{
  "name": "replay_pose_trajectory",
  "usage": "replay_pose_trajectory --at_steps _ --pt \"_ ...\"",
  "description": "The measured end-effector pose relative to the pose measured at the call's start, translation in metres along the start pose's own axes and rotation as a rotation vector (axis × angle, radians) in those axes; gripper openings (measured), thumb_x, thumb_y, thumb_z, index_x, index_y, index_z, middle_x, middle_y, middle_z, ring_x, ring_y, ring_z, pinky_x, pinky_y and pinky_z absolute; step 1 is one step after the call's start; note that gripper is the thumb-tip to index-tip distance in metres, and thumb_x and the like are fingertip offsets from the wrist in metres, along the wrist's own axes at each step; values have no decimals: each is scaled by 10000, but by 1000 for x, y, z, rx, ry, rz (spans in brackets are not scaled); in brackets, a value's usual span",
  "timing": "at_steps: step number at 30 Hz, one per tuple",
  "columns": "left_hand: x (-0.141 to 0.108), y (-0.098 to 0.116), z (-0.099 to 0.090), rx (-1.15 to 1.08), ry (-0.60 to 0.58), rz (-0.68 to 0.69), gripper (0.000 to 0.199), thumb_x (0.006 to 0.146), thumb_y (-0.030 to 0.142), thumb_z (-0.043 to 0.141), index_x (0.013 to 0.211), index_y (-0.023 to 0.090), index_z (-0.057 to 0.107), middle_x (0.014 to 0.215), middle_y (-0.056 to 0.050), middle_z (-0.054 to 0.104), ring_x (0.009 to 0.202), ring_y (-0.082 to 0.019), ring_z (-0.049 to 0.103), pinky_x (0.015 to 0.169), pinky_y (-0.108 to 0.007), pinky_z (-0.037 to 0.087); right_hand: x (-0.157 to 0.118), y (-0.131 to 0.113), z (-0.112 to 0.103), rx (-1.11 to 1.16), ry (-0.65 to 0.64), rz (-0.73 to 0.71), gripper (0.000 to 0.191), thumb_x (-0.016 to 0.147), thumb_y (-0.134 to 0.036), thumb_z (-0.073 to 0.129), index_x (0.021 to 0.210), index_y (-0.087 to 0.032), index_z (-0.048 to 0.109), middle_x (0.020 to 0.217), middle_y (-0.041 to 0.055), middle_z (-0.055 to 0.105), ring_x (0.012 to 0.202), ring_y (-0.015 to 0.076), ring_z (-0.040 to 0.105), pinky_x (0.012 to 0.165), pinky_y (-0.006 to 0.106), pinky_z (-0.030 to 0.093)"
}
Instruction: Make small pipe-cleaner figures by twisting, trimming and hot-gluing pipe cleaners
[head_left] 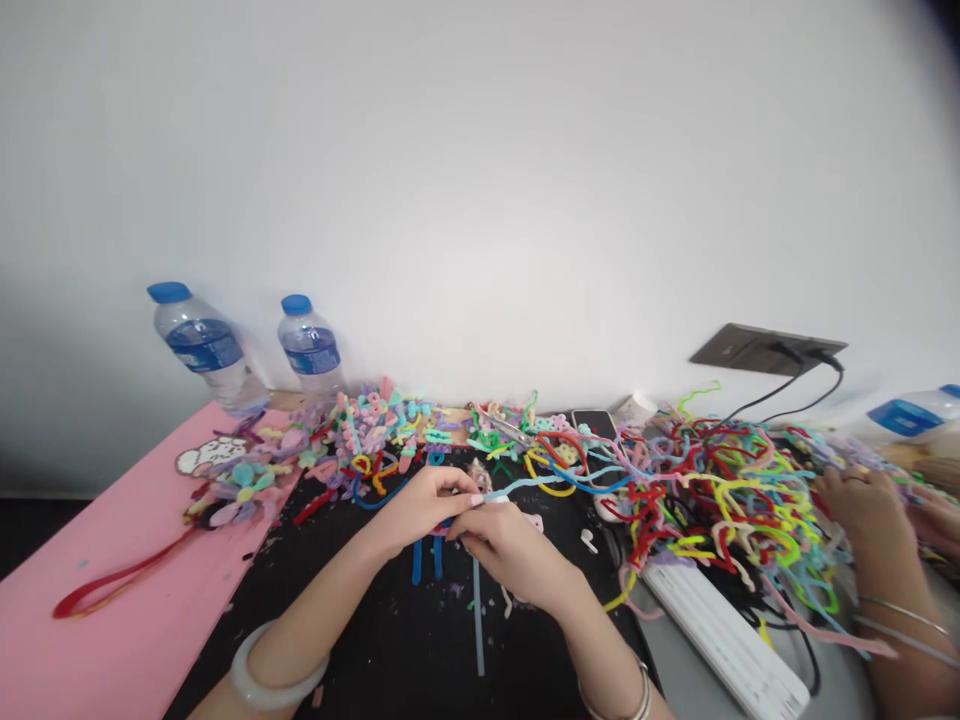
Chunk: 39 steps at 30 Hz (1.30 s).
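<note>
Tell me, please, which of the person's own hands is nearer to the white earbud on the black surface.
Right. The right hand is to the left of the white earbud; the left hand is farther left, beyond the right hand.

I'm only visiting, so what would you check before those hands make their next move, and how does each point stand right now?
1. Left hand at the light-blue fuzzy strand: ok, its fingertips are at the near end.
2. Right hand has a firm hold: cannot tell, the curled fingers hide what is inside.
3. Strand free of the tangled, multicoloured heap of fuzzy strands: not ok, it runs across to the heap.
4. Silver metal scissors out of the fingers' way: ok, they lie beyond both hands, untouched.
5. Co-worker's nearer hand well apart: ok, it is at the far right, by the heap.
</note>
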<state>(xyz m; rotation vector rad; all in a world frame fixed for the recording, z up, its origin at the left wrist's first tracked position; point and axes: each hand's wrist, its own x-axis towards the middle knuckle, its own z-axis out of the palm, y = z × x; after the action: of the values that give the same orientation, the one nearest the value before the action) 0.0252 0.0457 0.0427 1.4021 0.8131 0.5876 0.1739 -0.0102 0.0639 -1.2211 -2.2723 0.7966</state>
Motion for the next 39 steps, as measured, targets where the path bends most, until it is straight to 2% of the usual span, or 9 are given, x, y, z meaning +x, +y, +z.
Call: replay_pose_trajectory --at_steps 4,10,18,23,26,30,33,37,39 --pt "1 -4 1 -19 15 18 211 777 340 559 792 132 588 676 -2 589 547 -100 472 495 -196 347 -17 10 -10 278 78 191 119 793 -152 537 831 -192 643 816 16 675 736 154 618 670 257 468" --pt "-10 5 -9 6 -6 -14 181 822 337 499 804 158 515 635 14 593 429 -62 353 413 -173 242 -37 45 -24 942 615 587 300 758 -467 554 681 -181 503 584 20 619 390 105 486 334 197 337" --pt "-24 12 -22 286 -47 49 226 821 271 460 753 162 646 608 7 564 582 -136 513 556 -219 368 -31 64 -30 1129 904 476 288 760 -338 597 581 -202 416 338 -103 336 295 45 215 308 162 172" --pt "-37 10 -48 374 87 45 233 824 290 461 714 181 634 609 21 554 589 -144 502 568 -227 358 -39 83 -61 1147 1068 334 310 763 -343 593 572 -196 398 410 -100 363 331 42 267 313 150 231" --pt "-40 9 -59 263 183 25 195 831 322 460 811 178 590 581 38 509 503 -120 440 494 -219 312 -41 89 -81 1144 1184 219 254 771 -441 558 707 -199 515 632 -43 565 482 58 473 386 145 365" --pt "-37 6 -56 -5 273 -3 202 859 375 451 814 181 488 562 63 466 397 -68 331 418 -199 214 -29 77 -74 1163 1032 206 332 753 -410 600 1011 -204 562 1124 68 588 882 139 592 585 213 495" --pt "-31 3 -45 -242 226 -1 245 867 396 464 747 186 424 542 68 473 380 -47 331 399 -178 229 -13 56 -41 1112 764 275 297 753 -307 623 1026 -219 549 963 46 641 706 123 604 537 213 473" --pt "-21 -2 -27 -436 157 -2 242 873 390 475 757 187 410 572 49 545 402 -52 433 420 -167 328 6 32 10 1000 195 247 392 689 -294 667 1046 -190 542 803 32 649 541 116 565 440 205 416" --pt "-17 -6 -20 -468 124 -21 236 866 386 489 764 184 423 594 35 575 417 -66 486 428 -176 361 10 29 26 880 227 278 248 729 -303 628 938 -177 587 676 3 624 456 90 499 408 191 368"
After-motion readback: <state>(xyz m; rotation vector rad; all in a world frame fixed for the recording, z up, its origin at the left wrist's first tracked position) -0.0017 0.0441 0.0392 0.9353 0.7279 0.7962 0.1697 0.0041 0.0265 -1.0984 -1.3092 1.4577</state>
